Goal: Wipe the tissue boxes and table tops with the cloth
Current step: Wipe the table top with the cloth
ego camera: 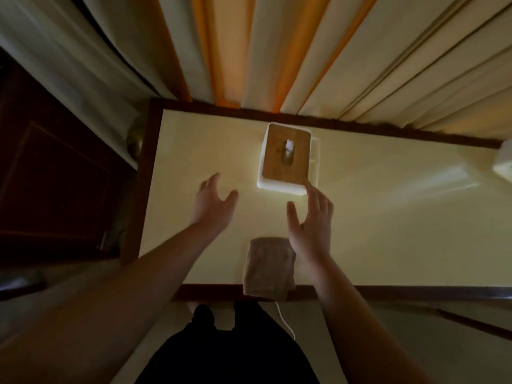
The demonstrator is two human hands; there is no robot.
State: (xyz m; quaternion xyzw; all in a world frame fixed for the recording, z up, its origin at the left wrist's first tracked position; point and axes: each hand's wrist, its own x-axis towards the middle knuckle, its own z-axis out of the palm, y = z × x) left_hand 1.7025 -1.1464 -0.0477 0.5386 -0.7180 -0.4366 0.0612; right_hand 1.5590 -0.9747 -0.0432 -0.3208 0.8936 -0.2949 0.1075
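A white tissue box (286,159) with a wooden lid stands toward the far edge of a cream table top (374,231); a folded brown cloth (268,268) lies at the near edge. Left hand (212,202) and right hand (311,223) hover with fingers spread, grasping nothing, before drawn curtains (277,51).

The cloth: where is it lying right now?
In the head view the cloth lies folded at the table's near edge, overhanging it slightly, just left of the right wrist and nearer than the tissue box.
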